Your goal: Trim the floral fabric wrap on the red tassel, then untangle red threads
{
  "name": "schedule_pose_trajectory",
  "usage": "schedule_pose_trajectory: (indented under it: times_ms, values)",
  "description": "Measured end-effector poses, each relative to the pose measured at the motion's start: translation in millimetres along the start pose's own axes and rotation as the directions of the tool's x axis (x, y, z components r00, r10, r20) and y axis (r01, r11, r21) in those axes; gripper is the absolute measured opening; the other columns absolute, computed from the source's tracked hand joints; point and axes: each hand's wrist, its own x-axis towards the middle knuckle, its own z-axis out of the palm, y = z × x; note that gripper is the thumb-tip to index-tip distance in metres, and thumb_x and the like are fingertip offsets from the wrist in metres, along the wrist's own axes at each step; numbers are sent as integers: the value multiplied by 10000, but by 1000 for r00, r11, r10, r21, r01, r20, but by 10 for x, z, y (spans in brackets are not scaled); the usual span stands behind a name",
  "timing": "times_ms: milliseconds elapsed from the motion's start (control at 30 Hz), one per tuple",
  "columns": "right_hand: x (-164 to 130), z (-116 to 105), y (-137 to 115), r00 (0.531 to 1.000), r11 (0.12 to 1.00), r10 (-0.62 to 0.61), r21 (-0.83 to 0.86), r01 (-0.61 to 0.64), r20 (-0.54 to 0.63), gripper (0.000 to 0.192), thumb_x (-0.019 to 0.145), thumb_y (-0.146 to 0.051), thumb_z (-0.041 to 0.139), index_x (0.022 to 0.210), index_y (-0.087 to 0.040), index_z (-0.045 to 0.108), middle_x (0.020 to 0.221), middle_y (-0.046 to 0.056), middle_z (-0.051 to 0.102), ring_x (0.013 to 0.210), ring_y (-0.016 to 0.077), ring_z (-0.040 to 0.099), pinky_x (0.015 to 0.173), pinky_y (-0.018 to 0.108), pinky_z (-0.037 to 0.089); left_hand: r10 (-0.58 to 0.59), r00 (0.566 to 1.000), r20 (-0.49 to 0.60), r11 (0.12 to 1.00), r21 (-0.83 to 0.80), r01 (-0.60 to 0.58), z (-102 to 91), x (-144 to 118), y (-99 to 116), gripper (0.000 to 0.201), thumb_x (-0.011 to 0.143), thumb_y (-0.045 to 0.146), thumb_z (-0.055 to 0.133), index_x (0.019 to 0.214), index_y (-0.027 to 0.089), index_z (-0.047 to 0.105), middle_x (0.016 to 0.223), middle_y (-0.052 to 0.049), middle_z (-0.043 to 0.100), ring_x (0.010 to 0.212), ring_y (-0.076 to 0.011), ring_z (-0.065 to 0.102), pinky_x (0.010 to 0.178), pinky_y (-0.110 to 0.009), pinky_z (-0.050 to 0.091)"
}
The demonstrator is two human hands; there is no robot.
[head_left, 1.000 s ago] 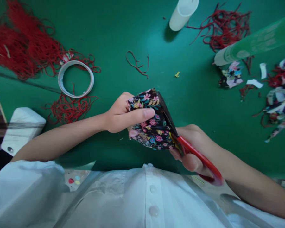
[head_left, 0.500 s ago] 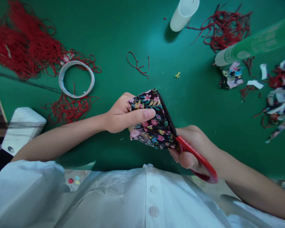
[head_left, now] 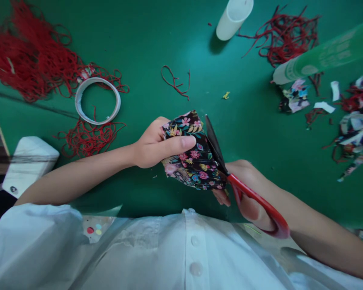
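My left hand (head_left: 153, 147) pinches a folded piece of black floral fabric (head_left: 192, 155), thumb laid flat across its top face and fingers curled behind, holding it up above the green desk (head_left: 175, 44). My right hand (head_left: 245, 193) is closed through the red handles of the scissors (head_left: 245, 189), and the dark blades run up along the fabric's right edge, just touching it, tip pointing away from me. The blades look parted only a little.

To cut well here, I judge the fabric should be kept taut between thumb and fingers so the folded layers do not slide, with the blades set square to the edge and my left thumb kept clear of their line.

Beyond the left hand lie a ring of tape (head_left: 97, 100) and tangles of red thread (head_left: 33, 52); a short loose strand (head_left: 175, 82) lies past the fabric. Farther off stands a white cup (head_left: 233, 18). Out past the right hand are a green tube (head_left: 323, 54) and scattered fabric scraps (head_left: 351, 129).
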Motion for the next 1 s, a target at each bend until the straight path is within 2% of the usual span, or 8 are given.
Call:
schedule_pose_trajectory:
  times_ms: [67,133,233,400,567,767,1000]
  values:
    - [4,3,-1,999,996,48,78,-46,-26,703,726,-917,312,666,-226,425,522,-59,449,438,83,320,395,270,260,-11,1000,-12,1000,8,11,-1,-4,6,446,886,529,571,600,187,586,489,26,560,437,-86,527,388,-200,396]
    - [10,6,-5,998,994,60,88,-58,-28,705,723,-918,335,665,-223,439,526,-59,445,444,82,316,402,267,260,-14,999,-32,1000,-4,13,-4,-13,9,423,881,516,591,614,187,596,489,32,556,426,-81,522,387,-197,389]
    - [15,9,-12,999,998,44,54,-42,-31,698,762,-899,322,697,-216,455,540,-59,434,452,79,310,404,257,257,-24,998,-60,1000,-20,23,-9,-22,9,401,863,496,628,617,182,596,494,36,554,415,-75,512,391,-197,383]
    - [17,8,-7,999,999,6,46,-4,-45,672,787,-869,356,709,-211,468,533,-64,422,446,75,298,390,251,239,-17,1000,-21,999,-34,16,-7,-13,-4,456,859,519,623,571,172,558,488,28,540,416,-71,499,389,-202,375]
    - [14,6,11,999,999,-14,51,17,-51,643,793,-844,390,682,-214,454,524,-70,420,440,67,293,383,236,248,-35,995,-90,999,-17,33,-14,-11,-21,474,811,550,670,568,172,520,472,30,491,411,-65,463,380,-206,375]
    - [25,12,24,998,999,-28,32,30,-55,624,810,-818,402,683,-210,458,522,-72,425,434,61,304,373,222,253,-34,999,-20,998,43,35,-4,-18,5,505,865,578,584,572,173,512,486,26,516,434,-69,492,387,-196,415]
    - [17,9,27,998,998,-32,50,35,-50,628,813,-821,390,666,-214,453,513,-77,399,428,60,295,376,231,242,-97,995,-29,989,106,99,9,-38,45,521,879,619,537,602,178,526,522,26,563,467,-78,549,408,-195,460]
